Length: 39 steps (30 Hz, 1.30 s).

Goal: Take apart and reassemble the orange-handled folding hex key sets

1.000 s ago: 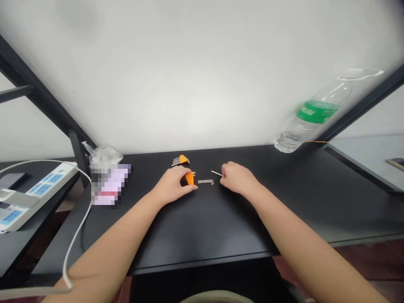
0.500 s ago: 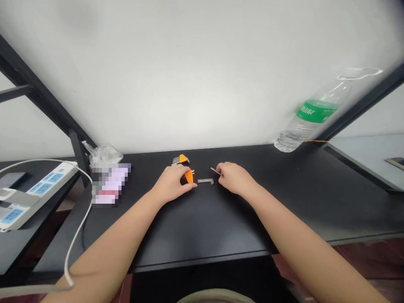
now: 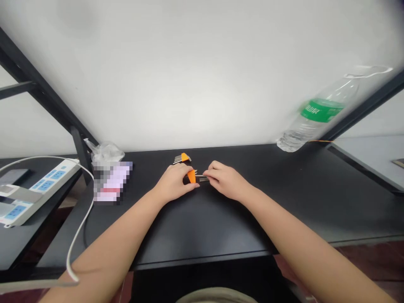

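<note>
My left hand (image 3: 174, 184) is closed around an orange hex-key holder (image 3: 191, 176) on the black desk (image 3: 202, 227). My right hand (image 3: 223, 179) pinches a thin metal hex key (image 3: 200, 175) whose tip meets the holder. More loose hex keys (image 3: 203, 180) lie partly hidden under my right fingers. A second orange holder (image 3: 182, 158) with several keys in it lies just behind my hands.
A clear water bottle (image 3: 318, 110) with a green label leans at the back right. A crumpled plastic bag (image 3: 105, 151) and a blurred pink packet (image 3: 110, 183) sit at the left. A white power strip (image 3: 30, 195) and its cable (image 3: 80, 227) lie on the side table.
My right hand has moved left with the hex key, from apart from the holder to touching it. It now covers the loose keys. My left hand stayed on the holder.
</note>
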Motion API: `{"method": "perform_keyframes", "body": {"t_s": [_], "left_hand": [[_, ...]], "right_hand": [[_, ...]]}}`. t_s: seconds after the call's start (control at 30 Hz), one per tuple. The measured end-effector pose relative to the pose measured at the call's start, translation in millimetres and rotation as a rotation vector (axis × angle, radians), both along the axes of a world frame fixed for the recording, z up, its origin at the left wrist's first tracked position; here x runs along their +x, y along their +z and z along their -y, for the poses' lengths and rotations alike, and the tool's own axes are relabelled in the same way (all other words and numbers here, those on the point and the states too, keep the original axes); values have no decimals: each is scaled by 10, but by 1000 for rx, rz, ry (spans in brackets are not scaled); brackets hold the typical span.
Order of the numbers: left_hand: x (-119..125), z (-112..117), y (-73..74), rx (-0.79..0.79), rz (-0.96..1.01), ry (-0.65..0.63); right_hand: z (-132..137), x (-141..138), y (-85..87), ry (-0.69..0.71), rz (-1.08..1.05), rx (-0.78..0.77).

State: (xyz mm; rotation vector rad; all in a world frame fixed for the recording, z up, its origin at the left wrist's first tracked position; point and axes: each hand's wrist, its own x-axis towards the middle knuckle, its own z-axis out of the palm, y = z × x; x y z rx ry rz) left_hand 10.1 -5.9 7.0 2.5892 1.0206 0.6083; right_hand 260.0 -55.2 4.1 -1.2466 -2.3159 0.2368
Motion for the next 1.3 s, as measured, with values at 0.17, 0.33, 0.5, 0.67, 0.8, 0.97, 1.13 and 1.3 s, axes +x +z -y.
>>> {"method": "perform_keyframes", "body": {"t_s": [0.17, 0.33, 0.5, 0.67, 0.8, 0.97, 1.13, 1.3], "left_hand": [[4, -1, 13, 16, -14, -8], [11, 16, 27, 56, -63, -9], [42, 47, 36, 77, -76, -38], [58, 59, 47, 71, -69, -48], [30, 37, 53, 51, -53, -7], [14, 18, 46, 17, -52, 10], [19, 16, 33, 31, -63, 8], [10, 13, 30, 16, -72, 10]], "right_hand": [[23, -5, 12, -16, 87, 44], [56, -35, 29, -66, 188, 90], [73, -118, 13, -46, 112, 54], [90, -252, 69, 85, -153, -100], [46, -151, 89, 45, -178, -97], [-105, 181, -6, -93, -46, -150], [-176, 288, -69, -121, 12, -251], [-159, 228, -50, -150, 10, -275]]}}
